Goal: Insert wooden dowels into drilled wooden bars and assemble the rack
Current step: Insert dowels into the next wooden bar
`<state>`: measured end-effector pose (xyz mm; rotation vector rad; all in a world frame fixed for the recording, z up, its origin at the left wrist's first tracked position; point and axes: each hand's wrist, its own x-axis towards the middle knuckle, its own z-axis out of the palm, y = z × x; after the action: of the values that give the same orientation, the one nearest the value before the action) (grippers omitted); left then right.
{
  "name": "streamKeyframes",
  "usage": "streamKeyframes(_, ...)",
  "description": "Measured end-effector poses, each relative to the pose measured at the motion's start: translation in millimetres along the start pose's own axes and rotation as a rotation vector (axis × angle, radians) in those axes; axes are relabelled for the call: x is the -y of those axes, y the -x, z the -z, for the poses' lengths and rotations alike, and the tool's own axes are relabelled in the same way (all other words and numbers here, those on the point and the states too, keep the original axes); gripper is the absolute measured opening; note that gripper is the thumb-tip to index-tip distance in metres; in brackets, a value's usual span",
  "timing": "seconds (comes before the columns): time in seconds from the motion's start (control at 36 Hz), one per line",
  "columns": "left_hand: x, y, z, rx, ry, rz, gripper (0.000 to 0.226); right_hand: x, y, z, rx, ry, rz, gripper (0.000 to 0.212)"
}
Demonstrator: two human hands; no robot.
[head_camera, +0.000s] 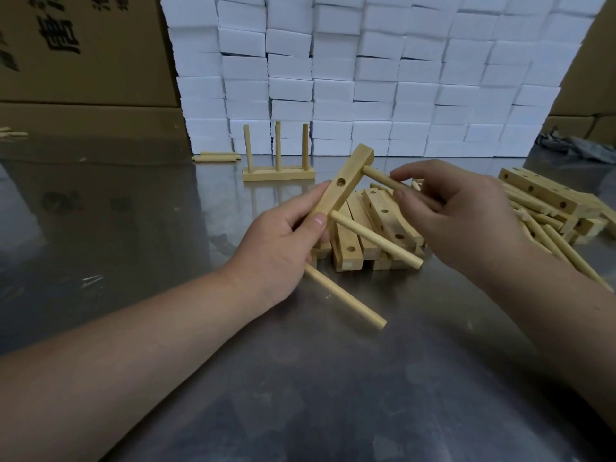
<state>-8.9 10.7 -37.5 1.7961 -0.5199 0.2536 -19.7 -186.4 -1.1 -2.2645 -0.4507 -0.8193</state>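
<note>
Pale wooden drilled bar (346, 173) is held tilted above the grey metal worktop (300, 395), the left hand (280, 245) wrapped round its lower half. The right hand (466, 218) pinches a round wooden dowel (383, 179) seated near the bar's upper end. A second dowel (376, 240) and a third dowel (346, 298) jut out lower down, with one empty hole (340, 183) above them. Behind stand a finished three-dowel rack (278, 174) and stacked white foam blocks (366, 78).
</note>
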Motion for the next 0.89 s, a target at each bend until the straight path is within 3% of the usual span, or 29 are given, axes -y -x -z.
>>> streamKeyframes(0.22, -2, 3, 0, 0.029, -0.043, -0.011, 0.048, 3, -2, 1, -0.032, 0.021, -0.049, 0.023)
streamKeyframes(0.36, -6, 2, 0, 0.030, -0.058, -0.009, 0.044, 5, 0, 3, -0.036, 0.019, -0.036, 0.009)
streamKeyframes(0.42, -9, 2, 0, 0.036, -0.035, -0.005, 0.044, 5, 0, 3, -0.046, 0.024, -0.021, 0.014)
streamKeyframes(0.89, -19, 6, -3, 0.063, 0.144, 0.047, 0.038, 9, 1, 0, -0.001, 0.064, 0.236, 0.027)
